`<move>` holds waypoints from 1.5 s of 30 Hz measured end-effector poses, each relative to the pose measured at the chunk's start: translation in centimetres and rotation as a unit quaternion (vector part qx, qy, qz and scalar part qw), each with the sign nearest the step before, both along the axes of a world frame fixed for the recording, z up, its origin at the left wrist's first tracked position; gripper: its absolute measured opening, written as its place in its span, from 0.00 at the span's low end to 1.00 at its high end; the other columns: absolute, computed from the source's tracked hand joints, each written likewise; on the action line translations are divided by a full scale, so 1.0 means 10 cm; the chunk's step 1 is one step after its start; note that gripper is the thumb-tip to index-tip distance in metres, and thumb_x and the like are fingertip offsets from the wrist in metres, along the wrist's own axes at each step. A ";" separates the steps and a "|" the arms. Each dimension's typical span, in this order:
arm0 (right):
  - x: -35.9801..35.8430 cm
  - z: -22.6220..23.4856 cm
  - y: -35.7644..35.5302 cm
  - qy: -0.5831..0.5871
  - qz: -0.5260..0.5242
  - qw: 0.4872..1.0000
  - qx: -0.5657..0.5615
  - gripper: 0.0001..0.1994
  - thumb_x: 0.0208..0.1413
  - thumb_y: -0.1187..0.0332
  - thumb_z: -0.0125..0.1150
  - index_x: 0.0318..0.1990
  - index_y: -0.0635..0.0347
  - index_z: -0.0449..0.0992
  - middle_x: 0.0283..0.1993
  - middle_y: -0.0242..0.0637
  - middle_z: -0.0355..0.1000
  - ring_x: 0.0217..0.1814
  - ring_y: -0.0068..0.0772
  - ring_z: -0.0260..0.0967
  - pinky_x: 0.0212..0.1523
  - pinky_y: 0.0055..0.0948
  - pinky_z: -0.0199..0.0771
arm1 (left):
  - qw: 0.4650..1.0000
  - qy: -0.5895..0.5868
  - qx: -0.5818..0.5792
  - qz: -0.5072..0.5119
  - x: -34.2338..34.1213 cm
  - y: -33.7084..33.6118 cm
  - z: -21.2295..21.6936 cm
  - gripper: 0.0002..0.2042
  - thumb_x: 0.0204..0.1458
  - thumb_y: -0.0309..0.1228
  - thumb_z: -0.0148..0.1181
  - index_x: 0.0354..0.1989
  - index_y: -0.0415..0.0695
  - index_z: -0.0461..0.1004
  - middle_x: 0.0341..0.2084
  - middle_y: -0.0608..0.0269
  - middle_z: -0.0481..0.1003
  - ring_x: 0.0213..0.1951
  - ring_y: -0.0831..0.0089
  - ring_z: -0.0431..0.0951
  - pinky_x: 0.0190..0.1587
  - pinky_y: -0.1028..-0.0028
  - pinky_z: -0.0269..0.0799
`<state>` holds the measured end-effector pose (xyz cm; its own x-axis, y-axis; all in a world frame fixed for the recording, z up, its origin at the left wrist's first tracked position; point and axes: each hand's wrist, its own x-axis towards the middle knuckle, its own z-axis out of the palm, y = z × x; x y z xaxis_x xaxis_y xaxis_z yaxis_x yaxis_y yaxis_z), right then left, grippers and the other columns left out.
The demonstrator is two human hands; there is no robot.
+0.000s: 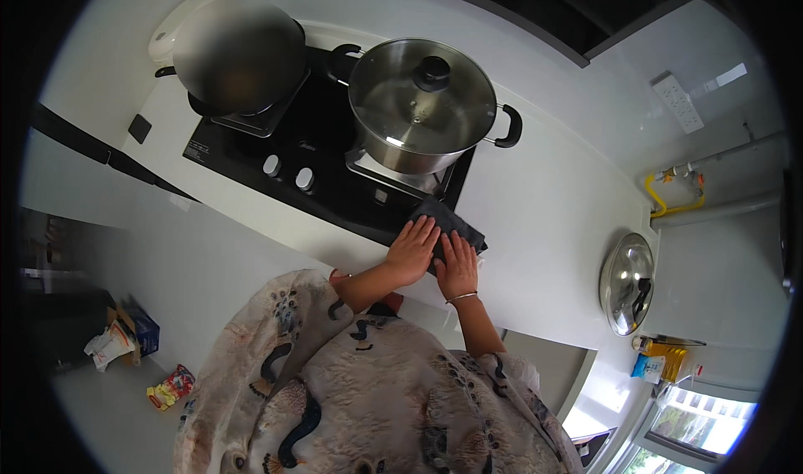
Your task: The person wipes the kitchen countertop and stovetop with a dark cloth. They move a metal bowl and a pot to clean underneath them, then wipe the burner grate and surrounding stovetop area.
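On the white counter (544,215), both hands (435,257) press a dark cloth (447,219).

White kitchen counter (552,223), white wall (652,48) with a socket strip (677,102), bright window (694,424) low down, grey floor (109,415).

My left hand (411,250) and right hand (457,265) cover much of the dark cloth (450,221); the wok (238,53) looks blurred.

Bright daylight from the lower-right window (703,424), lid (422,98) glare, dark fisheye rim.
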<state>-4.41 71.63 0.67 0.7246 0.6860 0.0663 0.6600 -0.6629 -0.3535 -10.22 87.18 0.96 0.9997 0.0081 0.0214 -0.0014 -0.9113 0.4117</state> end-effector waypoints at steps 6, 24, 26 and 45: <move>0.51 -0.01 0.01 -0.015 0.036 0.999 -0.017 0.31 0.49 0.68 0.56 0.64 0.49 0.60 0.68 0.41 0.56 0.69 0.45 0.50 0.68 0.49 0.47 | 0.997 -0.035 -0.065 0.008 -0.07 0.03 0.15 0.26 0.55 0.34 0.53 0.63 0.43 0.60 0.66 0.49 0.54 0.69 0.56 0.48 0.69 0.57 0.42; 0.93 -0.07 0.22 0.006 0.055 0.996 -0.072 0.32 0.56 0.50 0.52 0.67 0.45 0.56 0.73 0.41 0.45 0.73 0.44 0.43 0.70 0.55 0.37 | 0.996 0.022 0.036 0.074 0.15 -0.03 0.11 0.28 0.54 0.40 0.54 0.62 0.41 0.62 0.65 0.54 0.57 0.69 0.60 0.48 0.69 0.52 0.36; 0.86 -0.07 0.18 0.016 0.040 0.997 -0.064 0.33 0.56 0.50 0.52 0.68 0.47 0.54 0.73 0.43 0.44 0.73 0.46 0.42 0.69 0.57 0.35 | 0.997 0.024 0.037 0.069 0.10 -0.01 0.13 0.29 0.53 0.40 0.54 0.63 0.40 0.61 0.66 0.54 0.55 0.70 0.60 0.48 0.69 0.52 0.35; -0.26 0.03 0.65 -0.021 0.092 0.990 -0.101 0.36 0.54 0.52 0.55 0.69 0.50 0.53 0.72 0.44 0.45 0.73 0.49 0.41 0.69 0.57 0.35 | 0.998 0.012 0.017 0.065 -0.89 0.52 0.13 0.29 0.53 0.41 0.55 0.63 0.42 0.61 0.66 0.58 0.55 0.70 0.62 0.45 0.69 0.52 0.33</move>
